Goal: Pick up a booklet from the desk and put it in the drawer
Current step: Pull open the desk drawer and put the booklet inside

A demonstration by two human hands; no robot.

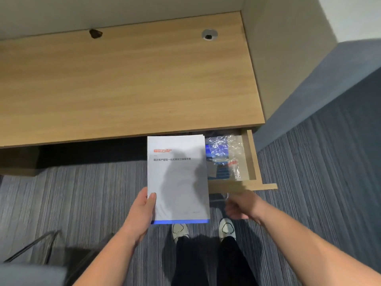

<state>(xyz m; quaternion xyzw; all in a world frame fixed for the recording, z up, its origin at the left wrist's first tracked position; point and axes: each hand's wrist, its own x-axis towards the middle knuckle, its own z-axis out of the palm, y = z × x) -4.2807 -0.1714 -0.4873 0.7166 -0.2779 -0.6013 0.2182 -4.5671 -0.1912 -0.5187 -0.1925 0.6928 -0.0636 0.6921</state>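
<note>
Both bare forearms are reaching forward from the bottom of the view, above dark trousers and a pair of white shoes [226, 229] standing on striped grey carpet [82, 193]. The left hand [142, 211] is gripping the booklet [177, 178] by its lower left corner, thumb lying flat on the pale cover and the fingers hidden underneath. That booklet is being held face up in the air, clear of the desk [123, 85]; its far edge is sitting just at the desk's front edge, and its right side is overlapping the left part of the open drawer [252, 159]. A line of red characters is showing near its top and a blue band is running along its near edge.

To the right of the booklet, the right hand [240, 205] is hanging just below the drawer's front panel, blurred, fingers loosely curled; I cannot tell whether it is holding anything there. The drawer is standing pulled out from under the desk's right end. Inside it, beside the booklet's right edge, crinkled clear plastic bags [224, 155] with blue contents are lying. Far back on the desk from the booklet, a round metal cable grommet [209, 35] and a rough dark hole [95, 33] are showing near the wall.
</note>
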